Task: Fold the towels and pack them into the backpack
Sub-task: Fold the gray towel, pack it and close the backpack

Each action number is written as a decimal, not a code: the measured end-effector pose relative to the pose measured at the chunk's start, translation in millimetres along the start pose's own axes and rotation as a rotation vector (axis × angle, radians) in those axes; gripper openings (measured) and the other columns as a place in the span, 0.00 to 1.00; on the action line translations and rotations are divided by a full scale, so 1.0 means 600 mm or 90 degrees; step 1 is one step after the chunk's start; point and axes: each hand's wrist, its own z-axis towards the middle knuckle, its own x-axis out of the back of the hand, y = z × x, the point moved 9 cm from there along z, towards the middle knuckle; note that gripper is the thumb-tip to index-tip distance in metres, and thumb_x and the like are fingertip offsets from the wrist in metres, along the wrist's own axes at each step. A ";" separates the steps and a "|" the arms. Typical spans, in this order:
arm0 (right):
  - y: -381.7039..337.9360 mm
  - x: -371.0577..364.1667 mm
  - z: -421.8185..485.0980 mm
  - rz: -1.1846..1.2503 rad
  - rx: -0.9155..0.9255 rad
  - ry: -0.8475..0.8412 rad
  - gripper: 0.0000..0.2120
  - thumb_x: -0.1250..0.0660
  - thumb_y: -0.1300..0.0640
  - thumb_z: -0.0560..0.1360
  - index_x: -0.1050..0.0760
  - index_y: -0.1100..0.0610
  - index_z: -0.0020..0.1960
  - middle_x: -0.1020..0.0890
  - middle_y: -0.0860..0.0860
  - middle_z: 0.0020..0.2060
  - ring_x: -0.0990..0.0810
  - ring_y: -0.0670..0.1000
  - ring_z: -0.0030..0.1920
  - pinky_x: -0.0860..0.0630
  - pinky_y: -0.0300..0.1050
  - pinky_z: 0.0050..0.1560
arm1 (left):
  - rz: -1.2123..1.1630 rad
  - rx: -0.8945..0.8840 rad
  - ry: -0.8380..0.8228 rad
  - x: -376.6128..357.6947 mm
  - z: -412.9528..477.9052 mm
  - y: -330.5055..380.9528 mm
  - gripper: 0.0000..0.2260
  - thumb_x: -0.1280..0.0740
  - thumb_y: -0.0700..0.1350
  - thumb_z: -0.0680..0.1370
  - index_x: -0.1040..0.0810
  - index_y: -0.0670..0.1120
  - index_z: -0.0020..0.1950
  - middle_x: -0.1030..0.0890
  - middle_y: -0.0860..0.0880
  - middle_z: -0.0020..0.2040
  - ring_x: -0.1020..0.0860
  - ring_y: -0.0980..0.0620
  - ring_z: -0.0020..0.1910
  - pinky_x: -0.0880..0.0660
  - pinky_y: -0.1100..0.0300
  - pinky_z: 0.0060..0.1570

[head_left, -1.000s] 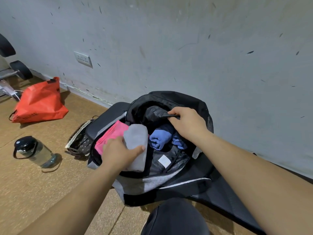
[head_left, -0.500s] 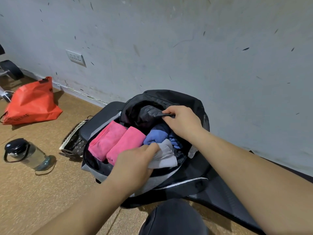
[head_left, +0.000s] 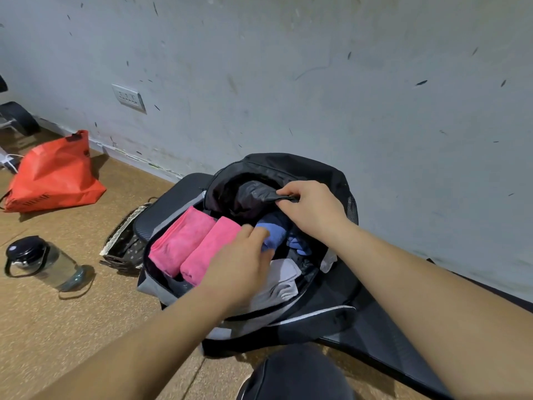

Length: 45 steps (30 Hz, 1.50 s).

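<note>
A black and grey backpack (head_left: 302,319) lies open on the floor against the wall. Inside it, two rolled pink towels (head_left: 187,243) lie side by side at the left, a blue towel (head_left: 275,236) sits in the middle, and a folded grey towel (head_left: 281,284) lies near the front rim. My left hand (head_left: 239,269) is over the grey towel, fingers stretched toward the blue one and touching it. My right hand (head_left: 311,209) pinches the dark inner lining (head_left: 253,194) at the backpack's upper rim and holds the opening wide.
An orange bag (head_left: 52,174) lies at the left by the wall. A clear bottle with a black lid (head_left: 40,262) lies on its side on the brown floor. A small dark patterned pouch (head_left: 124,243) sits just left of the backpack. My dark-clad knee (head_left: 297,373) is at the bottom.
My left hand brought the grey towel from over the pink towels down into the backpack's front, let it go and reached to the blue towel. My right hand kept holding the lining.
</note>
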 end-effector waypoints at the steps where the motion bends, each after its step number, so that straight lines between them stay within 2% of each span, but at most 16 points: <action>1: 0.002 0.001 0.002 0.006 0.000 -0.001 0.11 0.31 0.45 0.77 0.17 0.40 0.58 0.14 0.39 0.51 0.17 0.46 0.52 0.19 0.50 0.55 | 0.012 0.015 -0.011 -0.004 0.023 -0.004 0.13 0.34 0.52 0.82 0.26 0.50 0.65 0.26 0.49 0.58 0.21 0.43 0.51 0.22 0.46 0.48; 5: 0.015 0.014 0.013 0.119 -0.006 0.020 0.10 0.30 0.44 0.74 0.15 0.41 0.53 0.13 0.39 0.44 0.15 0.44 0.48 0.18 0.54 0.55 | 0.082 0.060 -0.103 -0.054 0.082 -0.019 0.16 0.28 0.50 0.77 0.24 0.47 0.62 0.25 0.45 0.56 0.20 0.40 0.50 0.25 0.52 0.44; 12: 0.038 0.027 0.026 0.178 -0.008 0.041 0.09 0.27 0.47 0.74 0.14 0.44 0.53 0.13 0.41 0.43 0.14 0.45 0.47 0.17 0.56 0.56 | -0.043 0.067 0.020 -0.046 0.130 -0.025 0.09 0.31 0.41 0.75 0.22 0.41 0.55 0.22 0.40 0.50 0.22 0.37 0.48 0.29 0.50 0.41; 15: 0.034 0.028 0.026 0.166 -0.005 0.046 0.08 0.29 0.46 0.74 0.14 0.42 0.52 0.13 0.40 0.42 0.15 0.45 0.46 0.17 0.57 0.55 | -0.074 0.101 0.049 -0.047 0.140 -0.027 0.11 0.29 0.39 0.74 0.22 0.42 0.57 0.23 0.41 0.51 0.23 0.38 0.50 0.32 0.53 0.42; 17: 0.027 0.029 0.024 0.139 -0.005 0.042 0.08 0.30 0.45 0.74 0.15 0.41 0.51 0.13 0.40 0.41 0.15 0.44 0.46 0.18 0.56 0.54 | -0.121 0.102 0.044 -0.054 0.131 -0.028 0.13 0.28 0.40 0.76 0.21 0.42 0.59 0.20 0.42 0.53 0.21 0.39 0.53 0.27 0.52 0.47; 19: 0.020 0.032 0.022 0.114 -0.011 0.050 0.08 0.30 0.45 0.76 0.16 0.41 0.53 0.13 0.41 0.42 0.16 0.44 0.46 0.18 0.54 0.53 | -0.173 0.090 -0.014 -0.064 0.115 -0.029 0.20 0.30 0.40 0.78 0.23 0.43 0.71 0.18 0.43 0.61 0.20 0.43 0.58 0.25 0.57 0.56; 21: 0.011 0.042 0.019 0.114 -0.025 0.078 0.08 0.32 0.45 0.77 0.16 0.41 0.53 0.13 0.41 0.42 0.16 0.44 0.46 0.18 0.53 0.53 | -0.211 0.095 -0.069 -0.064 0.098 -0.042 0.24 0.32 0.39 0.80 0.28 0.45 0.77 0.17 0.45 0.60 0.19 0.47 0.56 0.28 0.64 0.54; 22: 0.007 0.046 0.017 0.120 -0.030 0.093 0.08 0.33 0.45 0.77 0.17 0.41 0.53 0.14 0.42 0.42 0.16 0.45 0.45 0.18 0.53 0.52 | -0.206 0.100 -0.064 -0.053 0.094 -0.052 0.21 0.32 0.39 0.80 0.24 0.45 0.73 0.16 0.47 0.54 0.19 0.46 0.51 0.29 0.64 0.49; 24: -0.002 0.052 0.013 0.104 -0.032 0.107 0.08 0.35 0.45 0.78 0.19 0.41 0.53 0.14 0.43 0.39 0.17 0.47 0.41 0.18 0.53 0.50 | -0.131 0.114 -0.001 -0.025 0.089 -0.078 0.05 0.30 0.44 0.77 0.19 0.46 0.52 0.20 0.51 0.38 0.24 0.46 0.40 0.32 0.58 0.38; 25: -0.007 0.051 0.008 0.081 -0.029 0.103 0.08 0.35 0.45 0.78 0.19 0.42 0.54 0.15 0.44 0.38 0.18 0.48 0.40 0.19 0.53 0.49 | -0.103 0.124 0.019 -0.016 0.085 -0.085 0.06 0.28 0.47 0.76 0.22 0.47 0.43 0.24 0.52 0.34 0.26 0.47 0.37 0.34 0.56 0.35; 27: -0.016 0.045 -0.002 0.049 -0.016 0.083 0.07 0.36 0.46 0.79 0.20 0.42 0.54 0.16 0.44 0.37 0.18 0.48 0.40 0.19 0.53 0.48 | -0.117 0.138 0.001 -0.018 0.078 -0.081 0.13 0.26 0.50 0.75 0.27 0.46 0.38 0.27 0.51 0.32 0.30 0.50 0.33 0.35 0.56 0.32; 31: -0.024 0.031 -0.022 0.075 0.017 0.057 0.06 0.35 0.47 0.79 0.21 0.42 0.54 0.15 0.45 0.39 0.17 0.49 0.41 0.18 0.56 0.49 | -0.203 0.190 0.004 -0.041 0.089 -0.060 0.14 0.25 0.43 0.73 0.31 0.44 0.40 0.30 0.50 0.33 0.32 0.51 0.32 0.37 0.57 0.29; 35: -0.018 0.049 -0.031 0.107 0.025 0.078 0.05 0.34 0.47 0.78 0.20 0.41 0.53 0.14 0.43 0.43 0.15 0.47 0.44 0.18 0.56 0.51 | -0.265 0.218 0.105 -0.044 0.111 -0.048 0.05 0.30 0.39 0.76 0.21 0.37 0.47 0.20 0.43 0.40 0.24 0.46 0.40 0.27 0.52 0.40; 39: -0.017 0.056 -0.035 0.051 0.011 0.069 0.06 0.34 0.47 0.80 0.20 0.40 0.54 0.14 0.41 0.44 0.16 0.46 0.46 0.18 0.52 0.50 | -0.297 0.202 0.051 -0.064 0.105 -0.046 0.07 0.30 0.37 0.75 0.27 0.41 0.39 0.27 0.47 0.33 0.30 0.48 0.36 0.35 0.57 0.34; 41: -0.024 0.045 -0.036 -0.016 0.023 0.048 0.10 0.36 0.50 0.81 0.23 0.39 0.60 0.15 0.41 0.49 0.17 0.48 0.48 0.19 0.51 0.49 | -0.257 0.191 0.052 -0.040 0.088 -0.063 0.09 0.30 0.39 0.74 0.28 0.40 0.38 0.29 0.47 0.31 0.33 0.48 0.33 0.36 0.56 0.31; 45: -0.073 -0.005 -0.030 -0.238 0.162 0.033 0.25 0.36 0.64 0.77 0.26 0.42 0.69 0.26 0.47 0.68 0.24 0.55 0.61 0.22 0.52 0.50 | 0.019 0.151 0.029 0.050 0.036 -0.117 0.06 0.33 0.43 0.75 0.18 0.42 0.47 0.18 0.46 0.41 0.20 0.43 0.41 0.21 0.49 0.40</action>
